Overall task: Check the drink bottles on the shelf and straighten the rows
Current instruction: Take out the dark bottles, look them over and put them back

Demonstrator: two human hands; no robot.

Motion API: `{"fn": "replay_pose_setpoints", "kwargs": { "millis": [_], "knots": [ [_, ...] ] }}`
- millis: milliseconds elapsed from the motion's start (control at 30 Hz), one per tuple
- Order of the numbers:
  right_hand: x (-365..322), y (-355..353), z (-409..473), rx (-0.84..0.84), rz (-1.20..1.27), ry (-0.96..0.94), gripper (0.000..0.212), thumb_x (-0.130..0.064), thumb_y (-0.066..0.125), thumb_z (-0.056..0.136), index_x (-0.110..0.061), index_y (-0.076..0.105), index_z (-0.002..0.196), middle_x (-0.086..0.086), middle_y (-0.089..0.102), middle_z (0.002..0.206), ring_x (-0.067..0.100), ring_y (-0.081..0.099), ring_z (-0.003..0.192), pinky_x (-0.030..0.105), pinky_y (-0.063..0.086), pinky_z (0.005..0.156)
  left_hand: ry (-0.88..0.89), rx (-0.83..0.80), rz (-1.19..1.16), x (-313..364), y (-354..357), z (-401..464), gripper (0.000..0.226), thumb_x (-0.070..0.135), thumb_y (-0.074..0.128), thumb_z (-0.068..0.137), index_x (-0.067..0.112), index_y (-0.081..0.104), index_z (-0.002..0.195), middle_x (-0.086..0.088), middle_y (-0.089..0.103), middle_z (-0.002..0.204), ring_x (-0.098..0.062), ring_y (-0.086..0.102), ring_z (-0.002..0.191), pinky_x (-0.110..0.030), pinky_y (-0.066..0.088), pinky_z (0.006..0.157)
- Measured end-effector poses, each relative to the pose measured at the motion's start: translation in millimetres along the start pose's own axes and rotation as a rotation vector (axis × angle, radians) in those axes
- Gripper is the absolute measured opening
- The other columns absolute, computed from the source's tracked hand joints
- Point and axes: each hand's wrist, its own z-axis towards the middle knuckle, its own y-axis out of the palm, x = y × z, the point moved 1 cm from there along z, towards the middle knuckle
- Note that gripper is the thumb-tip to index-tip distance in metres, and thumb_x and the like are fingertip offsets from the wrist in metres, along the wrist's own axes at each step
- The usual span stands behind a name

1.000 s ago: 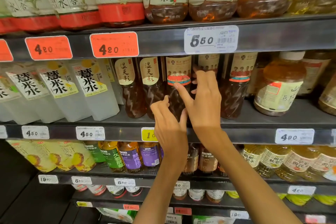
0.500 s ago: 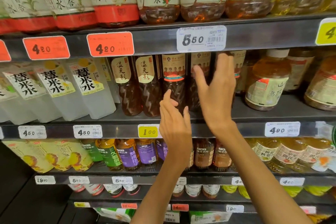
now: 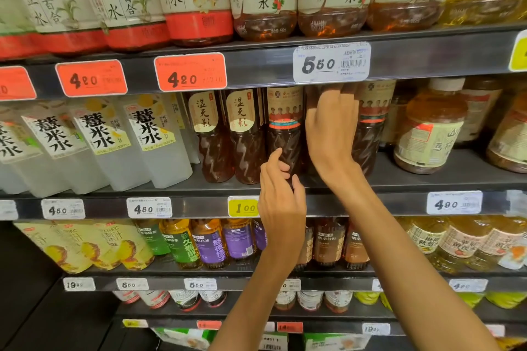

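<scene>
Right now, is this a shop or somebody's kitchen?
Most likely a shop's drinks aisle: rows of matching bottled drinks fill the metal shelves, and price tags line every shelf edge.

Two bare forearms and hands: the left hand (image 3: 281, 202) and right hand (image 3: 332, 128) wear no gloves, rings or watch (no sleeve shows on either arm); fingernails short and plain

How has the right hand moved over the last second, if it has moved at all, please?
Yes. The right hand has climbed up the dark bottles; its fingertips now reach the shelf edge beneath the white 5.50 price tag.
</scene>
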Motion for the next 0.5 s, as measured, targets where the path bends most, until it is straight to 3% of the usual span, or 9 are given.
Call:
{"fn": "replay_pose_setpoints", "kwargs": {
  "millis": [100,200,333,500],
  "knots": [
    [8,13,1,0.011,-0.035,0.020,0.013,-0.006,0.048,0.092,0.005,0.054,0.097,0.029,0.054,0.099,0.043,0.050,0.095,0.040,0.031,0.077,-0.002,-0.006,-0.009,-2,0,0,0.048,-0.005,0.058,0.087,0.002,0.046,0.132,-0.007,0.056,0.100,-0.017,0.058,0.085,-0.039,0.055,0.067],
    [15,22,2,-0.031,-0.126,0.021,0.013,-0.012,0.047,0.093,-0.001,0.053,0.097,0.023,0.054,0.097,0.039,0.051,0.095,0.037,0.030,0.074,-0.020,-0.023,-0.017,-3,-1,1,0.048,-0.004,0.058,0.088,0.004,0.044,0.134,-0.007,0.056,0.103,-0.016,0.057,0.087,-0.038,0.055,0.069],
    [13,19,3,-0.035,-0.207,-0.020,0.012,-0.013,0.047,0.092,-0.011,0.041,0.083,0.010,0.038,0.082,0.036,0.054,0.086,0.033,0.026,0.068,-0.050,-0.044,-0.028,-7,-3,2,0.050,0.000,0.056,0.090,0.007,0.041,0.137,-0.004,0.054,0.107,-0.012,0.056,0.090,-0.034,0.054,0.071],
    [10,6,3,-0.025,-0.154,0.001,0.008,-0.009,0.048,0.092,-0.008,0.046,0.084,0.013,0.044,0.084,0.034,0.051,0.086,0.032,0.024,0.069,-0.055,-0.045,-0.039,-9,-2,1,0.050,-0.001,0.055,0.090,0.008,0.041,0.137,-0.002,0.053,0.107,-0.011,0.057,0.088,-0.035,0.054,0.070]
  ]
}}
